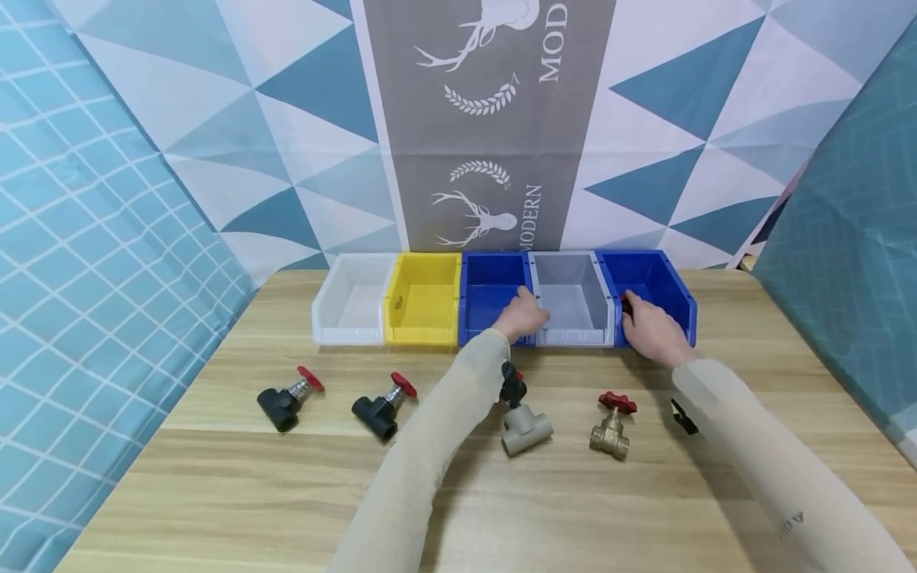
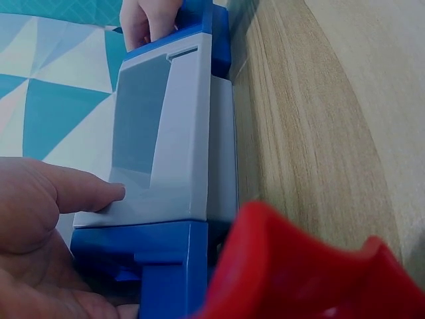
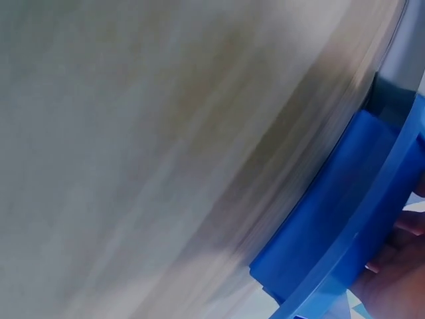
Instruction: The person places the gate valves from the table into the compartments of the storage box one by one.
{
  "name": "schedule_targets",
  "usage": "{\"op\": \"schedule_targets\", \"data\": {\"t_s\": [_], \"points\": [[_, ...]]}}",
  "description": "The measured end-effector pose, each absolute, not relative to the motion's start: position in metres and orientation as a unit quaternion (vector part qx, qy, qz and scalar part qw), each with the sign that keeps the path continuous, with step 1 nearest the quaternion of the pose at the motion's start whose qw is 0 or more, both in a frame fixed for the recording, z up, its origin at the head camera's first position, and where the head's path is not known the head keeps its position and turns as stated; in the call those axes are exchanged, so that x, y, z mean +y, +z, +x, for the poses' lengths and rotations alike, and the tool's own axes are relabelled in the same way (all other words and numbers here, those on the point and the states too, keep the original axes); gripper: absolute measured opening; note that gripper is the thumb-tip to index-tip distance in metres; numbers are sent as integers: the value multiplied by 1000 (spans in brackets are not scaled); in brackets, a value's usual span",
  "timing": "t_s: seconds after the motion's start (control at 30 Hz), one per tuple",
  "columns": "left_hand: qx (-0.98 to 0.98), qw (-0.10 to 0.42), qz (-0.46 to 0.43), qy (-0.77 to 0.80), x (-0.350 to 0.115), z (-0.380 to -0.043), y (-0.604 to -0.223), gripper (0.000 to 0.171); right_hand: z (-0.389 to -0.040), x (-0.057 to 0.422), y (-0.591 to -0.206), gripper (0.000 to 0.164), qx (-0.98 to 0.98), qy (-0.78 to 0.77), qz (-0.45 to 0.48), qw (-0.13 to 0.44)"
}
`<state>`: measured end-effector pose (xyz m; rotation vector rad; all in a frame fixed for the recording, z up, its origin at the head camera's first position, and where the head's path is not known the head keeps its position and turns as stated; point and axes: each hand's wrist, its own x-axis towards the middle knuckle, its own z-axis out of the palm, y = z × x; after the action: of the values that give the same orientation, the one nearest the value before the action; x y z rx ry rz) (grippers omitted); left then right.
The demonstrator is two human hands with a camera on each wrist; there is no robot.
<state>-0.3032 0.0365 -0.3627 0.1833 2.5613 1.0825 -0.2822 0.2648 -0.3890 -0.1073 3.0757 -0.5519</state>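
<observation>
My left hand (image 1: 521, 316) grips the adjoining side walls of the middle blue bin (image 1: 489, 298) and the grey bin (image 1: 571, 328). In the left wrist view its thumb (image 2: 93, 191) lies on the grey side, with the other fingers in the blue bin. Over the front of the right-hand blue bin (image 1: 669, 278), my right hand (image 1: 655, 330) holds a black piece with a bit of red (image 1: 626, 304), mostly hidden by the fingers. A grey tee-shaped valve (image 1: 526, 430) lies below my left wrist, its upper part partly covered by the sleeve.
Left of the middle stand a yellow bin (image 1: 423, 314) and a white bin (image 1: 351, 306). Two black valves with red handwheels (image 1: 282, 406) (image 1: 380, 414) and a brass valve (image 1: 610, 434) lie on the wooden table (image 1: 272, 501). Something black (image 1: 684, 418) shows beside my right sleeve.
</observation>
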Motion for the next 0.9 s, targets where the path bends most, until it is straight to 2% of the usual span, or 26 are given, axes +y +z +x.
{"op": "schedule_targets", "data": {"t_s": [0.63,0.9], "points": [[905,173,62,384,36,-303,-365,73,-261,256,-381,39,982,-177,-46,-54],[906,170,63,383,37,-303,-365,73,-251,252,-378,35,980,-150,-74,-109]]}}
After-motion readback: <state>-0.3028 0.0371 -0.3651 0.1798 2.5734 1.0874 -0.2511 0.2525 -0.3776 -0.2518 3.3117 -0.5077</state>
